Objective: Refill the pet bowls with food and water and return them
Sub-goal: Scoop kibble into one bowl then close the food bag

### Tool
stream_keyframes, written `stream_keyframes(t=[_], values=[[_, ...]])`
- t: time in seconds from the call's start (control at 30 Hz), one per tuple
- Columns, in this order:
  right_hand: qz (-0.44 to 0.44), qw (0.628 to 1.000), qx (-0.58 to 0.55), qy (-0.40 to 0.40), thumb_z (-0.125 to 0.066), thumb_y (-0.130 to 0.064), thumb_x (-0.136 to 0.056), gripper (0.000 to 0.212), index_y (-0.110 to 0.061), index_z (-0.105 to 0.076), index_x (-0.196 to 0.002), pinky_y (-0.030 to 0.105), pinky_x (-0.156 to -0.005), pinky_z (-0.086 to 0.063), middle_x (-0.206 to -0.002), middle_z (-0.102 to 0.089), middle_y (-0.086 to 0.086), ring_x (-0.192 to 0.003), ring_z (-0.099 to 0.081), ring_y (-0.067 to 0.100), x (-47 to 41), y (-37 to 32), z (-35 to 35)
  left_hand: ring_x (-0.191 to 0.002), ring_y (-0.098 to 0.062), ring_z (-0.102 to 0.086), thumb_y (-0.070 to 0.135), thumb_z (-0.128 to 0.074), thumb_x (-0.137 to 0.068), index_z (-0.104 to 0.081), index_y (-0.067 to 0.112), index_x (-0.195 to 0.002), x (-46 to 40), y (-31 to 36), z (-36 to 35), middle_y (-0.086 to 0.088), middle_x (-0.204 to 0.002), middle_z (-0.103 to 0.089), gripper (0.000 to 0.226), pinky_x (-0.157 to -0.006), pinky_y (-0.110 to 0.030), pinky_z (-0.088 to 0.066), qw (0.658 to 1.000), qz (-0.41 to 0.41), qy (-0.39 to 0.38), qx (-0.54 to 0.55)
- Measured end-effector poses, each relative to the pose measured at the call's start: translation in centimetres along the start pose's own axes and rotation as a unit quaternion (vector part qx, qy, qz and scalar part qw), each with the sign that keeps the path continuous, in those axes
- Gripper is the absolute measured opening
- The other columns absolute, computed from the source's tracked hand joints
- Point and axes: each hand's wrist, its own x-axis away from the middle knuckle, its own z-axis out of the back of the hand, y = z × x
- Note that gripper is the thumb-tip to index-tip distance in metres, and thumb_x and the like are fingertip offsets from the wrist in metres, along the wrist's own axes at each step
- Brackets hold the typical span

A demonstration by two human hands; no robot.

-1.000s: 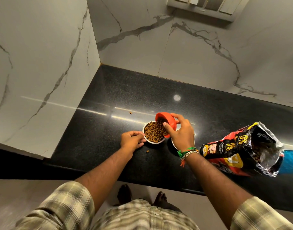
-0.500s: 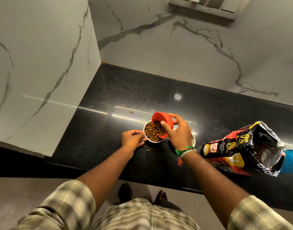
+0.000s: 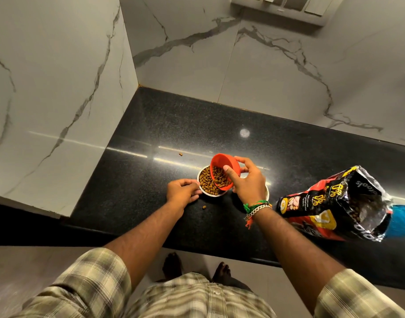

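A white pet bowl (image 3: 202, 190) full of brown kibble sits on the black counter (image 3: 151, 134). My left hand (image 3: 182, 191) grips its near-left rim. My right hand (image 3: 248, 181) holds an orange cup (image 3: 229, 162) tilted over the bowl, with kibble lying inside it and spilling toward the bowl. A second white bowl (image 3: 267, 191) is mostly hidden behind my right hand. An open black and red pet food bag (image 3: 334, 203) lies on its side at the right.
Two loose kibble pieces (image 3: 180, 154) lie on the counter, one behind the bowl, one in front. A blue object (image 3: 402, 220) pokes out behind the bag. Marble walls close the counter at the left and back. The counter's front edge runs above my bare feet.
The orange cup has lifted slightly and turned so its mouth faces more toward me, showing kibble inside. My left hand has stayed on the bowl's rim.
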Motion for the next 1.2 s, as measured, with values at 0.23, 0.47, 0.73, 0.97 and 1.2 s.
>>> stream_keyframes(t=[0.23,0.47,0.73,0.97,1.2], values=[[-0.021,0.999,-0.020,0.034,-0.071,-0.077,-0.072,0.044,-0.056,-0.061,-0.110,0.049,-0.064,-0.064,-0.098,-0.071,-0.006,-0.075,-0.074,0.028,-0.6,0.5,0.8,-0.069,-0.011,-0.073,0.004,-0.071,-0.092,-0.074,0.012,-0.089,0.0,0.0,0.2,-0.009,-0.085,-0.077,0.009,-0.061,-0.020,-0.059,1.000,0.002,-0.002,-0.002],[0.046,0.996,0.042,0.060,-0.077,-0.058,-0.082,0.049,-0.040,-0.065,-0.126,0.028,-0.081,-0.046,-0.105,-0.068,-0.002,-0.096,-0.062,0.011,-0.3,0.0,1.1,-0.069,-0.011,-0.073,0.002,-0.070,-0.091,-0.073,0.013,-0.086,0.1,0.0,0.0,-0.009,-0.085,-0.077,0.012,-0.062,-0.020,-0.060,1.000,0.003,0.001,0.000],[0.074,0.995,0.057,0.039,-0.081,-0.050,-0.082,0.050,-0.031,-0.069,-0.128,0.025,-0.080,-0.040,-0.105,-0.068,-0.001,-0.099,-0.061,0.011,0.4,-0.4,0.8,-0.068,-0.011,-0.073,0.003,-0.070,-0.092,-0.073,0.012,-0.087,0.2,0.1,0.1,-0.009,-0.086,-0.077,0.011,-0.063,-0.019,-0.060,1.000,0.002,-0.003,0.001],[0.039,0.998,0.018,0.044,-0.083,-0.052,-0.080,0.046,-0.038,-0.069,-0.122,0.032,-0.078,-0.052,-0.100,-0.069,-0.009,-0.090,-0.068,0.016,0.6,-0.3,0.4,-0.071,-0.013,-0.074,0.004,-0.071,-0.092,-0.074,0.012,-0.090,0.2,0.1,0.2,-0.009,-0.086,-0.078,0.009,-0.065,-0.021,-0.061,1.000,0.005,-0.003,0.000],[-0.232,0.927,-0.291,0.051,-0.077,-0.037,-0.091,0.042,-0.010,-0.064,-0.121,0.020,-0.038,-0.044,-0.063,-0.065,0.007,-0.035,-0.052,0.011,-0.4,-1.3,2.2,-0.077,-0.016,-0.077,0.008,-0.067,-0.095,-0.075,0.008,-0.098,0.0,0.1,0.5,-0.013,-0.092,-0.079,0.008,-0.067,-0.026,-0.062,1.000,0.017,0.004,-0.012]])
